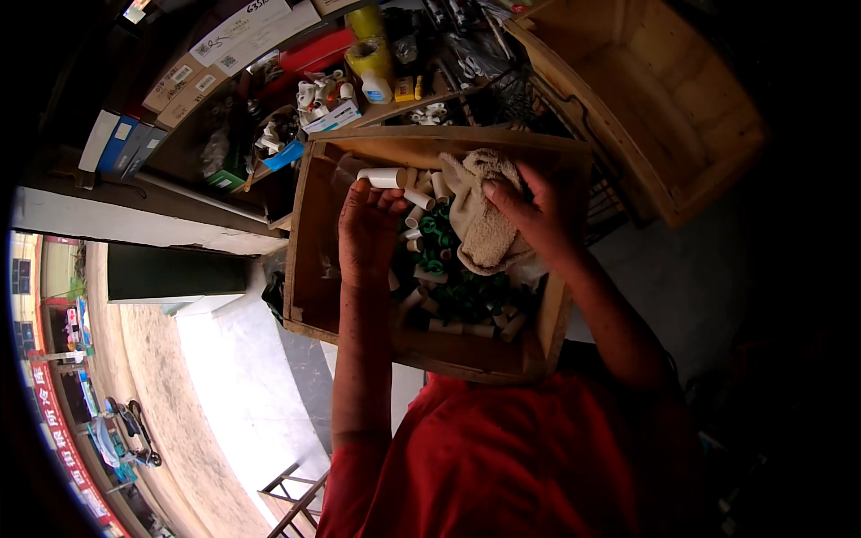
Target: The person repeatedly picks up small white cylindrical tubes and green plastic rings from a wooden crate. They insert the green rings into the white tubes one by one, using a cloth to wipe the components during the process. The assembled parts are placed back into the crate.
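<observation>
Nearest, at lower centre, a red garment (502, 457) hides the body and cuts off the front wall of the wooden crate (309, 242). Inside the crate, green and white fittings (439, 269) lie heaped; individual shapes are hard to make out. At centre, the left hand (368, 229) pinches a white tube (383, 177) at its fingertips. Right of it, the right hand (538, 211) grips a beige cloth (480, 220), fingers pressed together. Beyond, at upper left, cluttered shelves (269, 108) hold boxes; at upper right stands a second wooden box (664, 99).

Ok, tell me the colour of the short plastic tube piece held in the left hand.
White; the short plastic tube piece shows best in the head view.
</observation>
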Demonstrator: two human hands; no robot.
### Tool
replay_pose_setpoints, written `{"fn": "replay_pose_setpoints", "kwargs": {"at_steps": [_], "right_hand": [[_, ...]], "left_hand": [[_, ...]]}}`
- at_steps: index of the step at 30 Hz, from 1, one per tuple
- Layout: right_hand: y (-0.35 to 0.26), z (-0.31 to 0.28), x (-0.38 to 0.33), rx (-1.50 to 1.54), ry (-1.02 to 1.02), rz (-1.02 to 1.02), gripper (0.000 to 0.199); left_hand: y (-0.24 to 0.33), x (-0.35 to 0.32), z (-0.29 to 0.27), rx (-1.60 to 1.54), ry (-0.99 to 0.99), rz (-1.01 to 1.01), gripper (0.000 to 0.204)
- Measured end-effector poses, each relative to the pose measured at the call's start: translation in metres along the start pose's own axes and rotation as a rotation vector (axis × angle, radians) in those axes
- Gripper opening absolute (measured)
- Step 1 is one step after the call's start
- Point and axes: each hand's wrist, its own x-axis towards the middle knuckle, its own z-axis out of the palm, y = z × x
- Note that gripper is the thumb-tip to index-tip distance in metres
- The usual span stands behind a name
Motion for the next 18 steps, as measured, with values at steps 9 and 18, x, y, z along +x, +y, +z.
{"fn": "replay_pose_setpoints", "kwargs": {"at_steps": [9,18], "right_hand": [[-0.019,-0.003,0.001,-0.058,0.104,-0.081,0.036],[-0.016,-0.008,0.003,0.119,0.319,-0.078,0.03]], "left_hand": [[-0.007,0.0,-0.001,0.063,0.006,-0.038,0.022],[-0.004,0.0,0.005,0.058,0.032,-0.04,0.016]]}}
